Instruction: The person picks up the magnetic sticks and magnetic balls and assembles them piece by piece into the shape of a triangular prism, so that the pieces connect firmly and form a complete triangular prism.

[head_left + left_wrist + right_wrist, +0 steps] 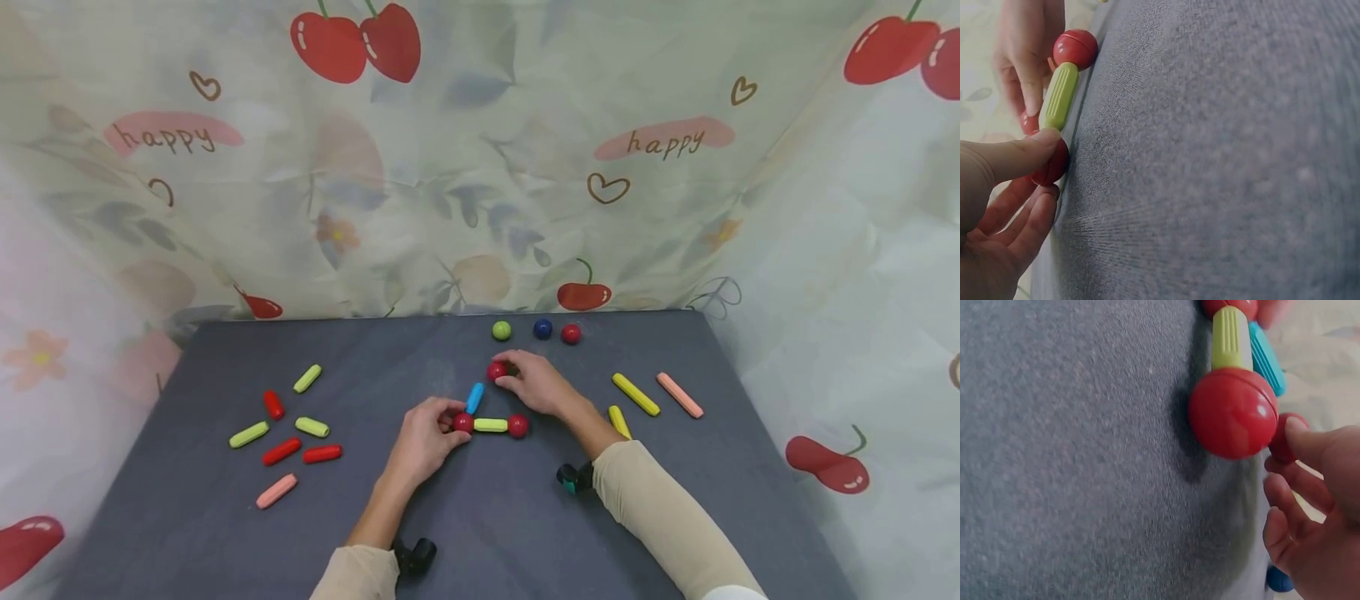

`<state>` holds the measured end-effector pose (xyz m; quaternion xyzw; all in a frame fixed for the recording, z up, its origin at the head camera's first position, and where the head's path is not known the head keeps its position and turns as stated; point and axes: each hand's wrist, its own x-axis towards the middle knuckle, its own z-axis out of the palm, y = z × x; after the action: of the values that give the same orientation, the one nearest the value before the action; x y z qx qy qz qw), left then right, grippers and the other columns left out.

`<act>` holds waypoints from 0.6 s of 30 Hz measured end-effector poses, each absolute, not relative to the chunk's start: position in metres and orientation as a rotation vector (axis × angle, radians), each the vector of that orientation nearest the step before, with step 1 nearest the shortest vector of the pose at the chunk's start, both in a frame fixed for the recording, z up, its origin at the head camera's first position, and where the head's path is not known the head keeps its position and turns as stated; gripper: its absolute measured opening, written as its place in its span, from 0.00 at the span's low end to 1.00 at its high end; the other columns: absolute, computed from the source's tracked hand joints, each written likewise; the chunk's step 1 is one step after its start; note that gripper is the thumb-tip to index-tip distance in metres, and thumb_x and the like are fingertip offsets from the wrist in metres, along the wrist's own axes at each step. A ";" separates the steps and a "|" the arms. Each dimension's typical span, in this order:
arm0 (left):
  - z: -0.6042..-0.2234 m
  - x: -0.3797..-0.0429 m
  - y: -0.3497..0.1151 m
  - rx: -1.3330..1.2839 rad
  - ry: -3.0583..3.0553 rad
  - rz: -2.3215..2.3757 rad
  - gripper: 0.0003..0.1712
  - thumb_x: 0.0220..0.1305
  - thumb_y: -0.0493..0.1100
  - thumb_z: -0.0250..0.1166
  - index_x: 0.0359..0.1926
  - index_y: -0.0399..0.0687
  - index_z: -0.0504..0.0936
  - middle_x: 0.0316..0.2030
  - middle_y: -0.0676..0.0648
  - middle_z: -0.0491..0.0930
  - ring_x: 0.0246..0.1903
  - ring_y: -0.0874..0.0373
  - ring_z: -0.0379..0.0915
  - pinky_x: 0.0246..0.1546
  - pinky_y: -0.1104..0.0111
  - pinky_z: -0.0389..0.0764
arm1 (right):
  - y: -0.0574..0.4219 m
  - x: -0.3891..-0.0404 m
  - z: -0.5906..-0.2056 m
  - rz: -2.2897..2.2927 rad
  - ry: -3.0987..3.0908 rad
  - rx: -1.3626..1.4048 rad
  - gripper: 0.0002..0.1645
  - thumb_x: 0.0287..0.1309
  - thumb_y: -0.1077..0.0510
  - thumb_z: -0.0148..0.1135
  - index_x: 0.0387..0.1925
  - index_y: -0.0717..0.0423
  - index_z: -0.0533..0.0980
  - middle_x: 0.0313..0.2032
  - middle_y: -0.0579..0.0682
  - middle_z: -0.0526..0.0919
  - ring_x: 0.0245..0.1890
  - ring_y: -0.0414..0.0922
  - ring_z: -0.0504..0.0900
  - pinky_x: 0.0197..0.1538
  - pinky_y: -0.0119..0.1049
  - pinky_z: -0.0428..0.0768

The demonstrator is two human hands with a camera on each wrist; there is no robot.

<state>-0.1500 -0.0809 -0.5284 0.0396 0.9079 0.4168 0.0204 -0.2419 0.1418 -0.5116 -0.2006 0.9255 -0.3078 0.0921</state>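
Note:
My left hand [423,440] pinches a red ball [463,423] between thumb and fingers. A yellow-green rod [491,425] runs rightward from that ball to a second red ball [517,426] on the table. From the pinched ball a blue rod [475,397] also slants away toward the back. My right hand [538,382] holds another red ball [497,372] just beyond the blue rod's far end, apart from it in the head view. In the right wrist view the thumb presses on this held ball [1284,439], partly hidden behind the nearer ball [1233,414].
A green ball [501,331], a blue ball [542,328] and a red ball [571,334] line the table's back edge. Several short rods, including a red one [282,452], lie at left. Yellow rods [636,394] and a pink rod [679,395] lie at right, one partly behind my right forearm.

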 end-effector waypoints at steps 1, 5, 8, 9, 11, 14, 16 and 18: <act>-0.528 -0.150 -0.080 0.132 2.813 1.292 0.23 0.54 0.43 0.80 0.52 0.52 0.87 0.40 0.51 0.83 0.37 0.59 0.78 0.43 0.64 0.83 | 0.141 -0.241 -0.511 -0.920 2.735 -0.606 0.25 0.70 0.52 0.63 0.65 0.51 0.76 0.59 0.52 0.83 0.50 0.47 0.81 0.58 0.46 0.81; -0.527 -0.150 -0.078 0.172 2.814 1.282 0.22 0.54 0.42 0.80 0.51 0.51 0.87 0.40 0.50 0.83 0.37 0.59 0.78 0.42 0.65 0.83 | 0.141 -0.238 -0.511 -0.915 2.708 -0.646 0.26 0.71 0.51 0.63 0.66 0.51 0.75 0.59 0.51 0.83 0.48 0.46 0.81 0.57 0.45 0.81; -0.526 -0.151 -0.077 0.178 2.820 1.282 0.21 0.54 0.40 0.79 0.50 0.52 0.87 0.40 0.51 0.82 0.37 0.59 0.78 0.42 0.65 0.83 | 0.145 -0.237 -0.510 -0.927 2.695 -0.663 0.27 0.71 0.52 0.63 0.67 0.51 0.74 0.59 0.50 0.82 0.48 0.45 0.81 0.56 0.44 0.81; -0.526 -0.151 -0.076 0.186 2.830 1.286 0.21 0.54 0.39 0.79 0.50 0.52 0.87 0.41 0.50 0.82 0.38 0.58 0.79 0.43 0.64 0.84 | 0.147 -0.236 -0.510 -0.932 2.688 -0.664 0.27 0.70 0.52 0.63 0.68 0.50 0.74 0.58 0.51 0.82 0.47 0.45 0.80 0.56 0.44 0.81; -0.526 -0.152 -0.075 0.175 2.855 1.299 0.21 0.56 0.37 0.78 0.51 0.53 0.87 0.44 0.50 0.82 0.41 0.57 0.80 0.44 0.64 0.85 | 0.152 -0.235 -0.510 -0.937 2.675 -0.663 0.28 0.69 0.52 0.65 0.68 0.49 0.74 0.56 0.50 0.82 0.47 0.45 0.79 0.55 0.43 0.81; -0.526 -0.153 -0.074 0.094 2.914 1.322 0.22 0.59 0.35 0.75 0.55 0.53 0.85 0.49 0.49 0.81 0.44 0.56 0.81 0.47 0.63 0.85 | 0.159 -0.231 -0.510 -0.930 2.669 -0.634 0.27 0.67 0.52 0.67 0.66 0.48 0.75 0.52 0.50 0.82 0.46 0.44 0.78 0.53 0.43 0.80; -0.525 -0.152 -0.073 0.005 2.934 1.338 0.22 0.61 0.37 0.74 0.56 0.53 0.84 0.50 0.49 0.80 0.44 0.56 0.80 0.47 0.62 0.84 | 0.163 -0.226 -0.510 -0.928 2.676 -0.591 0.26 0.65 0.50 0.69 0.63 0.48 0.77 0.49 0.49 0.82 0.45 0.44 0.78 0.53 0.43 0.80; -0.522 -0.151 -0.073 -0.045 2.909 1.333 0.23 0.61 0.44 0.75 0.57 0.52 0.82 0.49 0.49 0.80 0.42 0.56 0.78 0.45 0.61 0.83 | 0.165 -0.221 -0.510 -0.932 2.696 -0.531 0.25 0.63 0.48 0.70 0.59 0.49 0.77 0.47 0.48 0.83 0.44 0.43 0.79 0.53 0.42 0.81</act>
<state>-0.1508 -0.0725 -0.5223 -0.0140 0.9087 0.4163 -0.0294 -0.2207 0.1651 -0.5105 -0.1816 0.9225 -0.3189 0.1197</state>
